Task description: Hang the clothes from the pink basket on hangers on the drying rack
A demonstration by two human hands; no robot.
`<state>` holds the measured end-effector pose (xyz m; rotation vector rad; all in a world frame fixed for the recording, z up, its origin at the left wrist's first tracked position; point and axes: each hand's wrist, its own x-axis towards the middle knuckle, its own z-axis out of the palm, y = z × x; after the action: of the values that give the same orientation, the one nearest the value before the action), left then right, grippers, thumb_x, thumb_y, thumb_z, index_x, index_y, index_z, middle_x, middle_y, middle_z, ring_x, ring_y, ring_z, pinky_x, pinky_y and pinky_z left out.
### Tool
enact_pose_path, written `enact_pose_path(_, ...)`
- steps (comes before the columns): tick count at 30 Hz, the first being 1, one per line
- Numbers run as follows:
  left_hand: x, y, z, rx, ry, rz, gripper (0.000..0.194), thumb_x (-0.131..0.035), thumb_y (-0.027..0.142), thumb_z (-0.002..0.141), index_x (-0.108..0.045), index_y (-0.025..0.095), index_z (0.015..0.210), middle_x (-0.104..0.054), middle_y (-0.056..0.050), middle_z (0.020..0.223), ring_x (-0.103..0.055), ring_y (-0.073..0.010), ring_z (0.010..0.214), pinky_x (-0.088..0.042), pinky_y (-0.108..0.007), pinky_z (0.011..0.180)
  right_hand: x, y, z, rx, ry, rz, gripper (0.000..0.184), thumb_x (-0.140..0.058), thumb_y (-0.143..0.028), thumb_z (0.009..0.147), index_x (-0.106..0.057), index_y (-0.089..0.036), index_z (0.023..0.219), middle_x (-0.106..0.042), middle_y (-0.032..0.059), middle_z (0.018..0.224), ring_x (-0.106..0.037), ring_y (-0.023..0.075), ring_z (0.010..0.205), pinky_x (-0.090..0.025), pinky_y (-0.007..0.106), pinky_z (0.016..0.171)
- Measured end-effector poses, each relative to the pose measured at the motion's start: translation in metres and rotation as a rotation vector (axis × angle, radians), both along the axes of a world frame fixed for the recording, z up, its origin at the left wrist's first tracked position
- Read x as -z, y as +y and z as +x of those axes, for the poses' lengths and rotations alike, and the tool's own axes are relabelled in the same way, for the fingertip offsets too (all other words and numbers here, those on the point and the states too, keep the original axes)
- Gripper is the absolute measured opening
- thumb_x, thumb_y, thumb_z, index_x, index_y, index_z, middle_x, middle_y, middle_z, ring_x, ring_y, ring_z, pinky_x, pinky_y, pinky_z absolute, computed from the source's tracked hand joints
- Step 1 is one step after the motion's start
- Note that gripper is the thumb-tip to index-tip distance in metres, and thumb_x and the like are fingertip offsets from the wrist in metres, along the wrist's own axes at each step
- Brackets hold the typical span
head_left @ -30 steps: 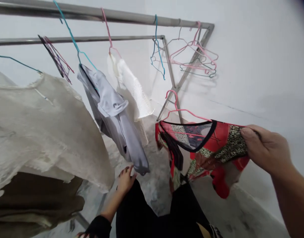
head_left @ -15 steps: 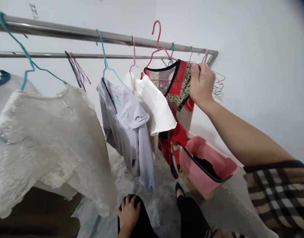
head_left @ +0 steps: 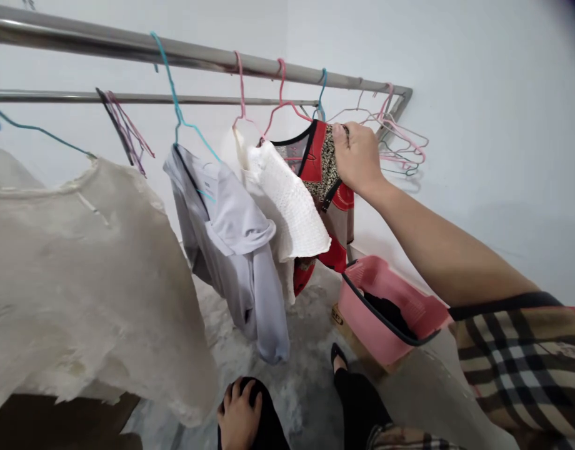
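Note:
My right hand (head_left: 360,156) is closed on the shoulder of a red patterned top (head_left: 314,156) with black trim. The top is on a pink hanger (head_left: 282,84), whose hook now sits over the front metal rail (head_left: 194,55). My left hand (head_left: 239,412) rests on my black-clad knee with its fingers spread, holding nothing. Left of the red top hang a white textured garment (head_left: 292,200) on another pink hanger and a light grey hooded jacket (head_left: 226,212) on a blue hanger (head_left: 168,81). The white garment hides part of the red top.
A cream lacy garment (head_left: 90,275) hangs close on the left. Bare hangers (head_left: 404,140) cluster at the rail's right end, near the wall. A pink basket (head_left: 376,337) with dark cloth inside stands on a box on the floor. A second rail (head_left: 128,98) runs behind.
The red top's hanger has come down, its hook going from above the rail onto it. My right hand has moved left and slightly down with the top. The left hand stays on the knee.

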<state>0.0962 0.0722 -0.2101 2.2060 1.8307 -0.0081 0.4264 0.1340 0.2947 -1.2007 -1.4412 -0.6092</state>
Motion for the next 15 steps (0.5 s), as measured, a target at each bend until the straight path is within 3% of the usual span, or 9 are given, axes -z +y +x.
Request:
enact_pose_path(4, -0.004, 0.001, 0.006, 0.001, 0.032, -0.008, 0.042, -0.044, 0.039, 0.091, -0.059, 0.034, 0.131, -0.046, -0.004, 0.149, -0.035, -0.0288, 0.14, -0.034, -0.051, 0.108, 0.019, -0.007, 0.001, -0.074, 0.105, -0.067, 0.061, -0.008, -0.051, 0.1, -0.054, -0.014, 0.084, -0.051, 0.0005, 0.082, -0.06, 0.0203, 0.111, -0.044, 0.042, 0.094)
enact_pose_path(7, -0.009, 0.0, 0.007, 0.007, 0.054, -0.007, 0.043, -0.042, 0.04, 0.092, -0.059, 0.033, 0.131, -0.045, -0.005, 0.15, -0.036, -0.0288, 0.139, -0.035, -0.051, 0.108, 0.058, -0.025, 0.011, -0.114, 0.232, -0.079, 0.07, 0.002, -0.051, 0.097, -0.059, -0.019, 0.107, -0.054, 0.0009, 0.095, -0.057, 0.0199, 0.119, -0.046, 0.039, 0.091)
enact_pose_path(9, -0.01, 0.0, 0.008, 0.004, 0.058, -0.007, 0.044, -0.039, 0.041, 0.094, -0.058, 0.032, 0.132, -0.044, -0.005, 0.15, -0.036, -0.0297, 0.138, -0.036, -0.052, 0.107, 0.097, -0.041, 0.029, -0.092, 0.293, -0.11, 0.058, -0.012, -0.055, 0.099, -0.055, -0.025, 0.121, -0.057, 0.0015, 0.105, -0.057, 0.0204, 0.119, -0.048, 0.038, 0.09)
enact_pose_path(12, -0.007, 0.003, 0.009, 0.01, 0.06, -0.007, 0.046, -0.035, 0.043, 0.094, -0.057, 0.03, 0.132, -0.043, -0.006, 0.15, -0.036, -0.0307, 0.138, -0.037, -0.054, 0.107, 0.175, -0.06, 0.08, 0.021, 0.344, -0.207, 0.046, -0.033, -0.055, 0.098, -0.049, -0.027, 0.132, -0.06, 0.0044, 0.119, -0.06, 0.0208, 0.113, -0.05, 0.038, 0.094)
enact_pose_path(14, -0.004, 0.005, 0.01, 0.017, 0.074, -0.015, 0.047, -0.034, 0.045, 0.094, -0.057, 0.03, 0.132, -0.043, -0.005, 0.15, -0.036, -0.0308, 0.138, -0.038, -0.055, 0.107, 0.235, -0.068, 0.126, 0.183, 0.354, -0.367, 0.043, -0.033, -0.048, 0.1, -0.05, -0.024, 0.132, -0.061, 0.0068, 0.123, -0.059, 0.021, 0.113, -0.048, 0.038, 0.099)
enact_pose_path(15, -0.003, 0.007, 0.011, 0.017, 0.088, -0.019, 0.047, -0.033, 0.046, 0.094, -0.057, 0.031, 0.132, -0.043, -0.005, 0.15, -0.037, -0.0307, 0.138, -0.038, -0.054, 0.107, 0.267, -0.07, 0.151, 0.302, 0.359, -0.524, 0.042, -0.031, -0.042, 0.101, -0.051, -0.021, 0.131, -0.061, 0.0087, 0.124, -0.058, 0.0216, 0.114, -0.046, 0.039, 0.101)
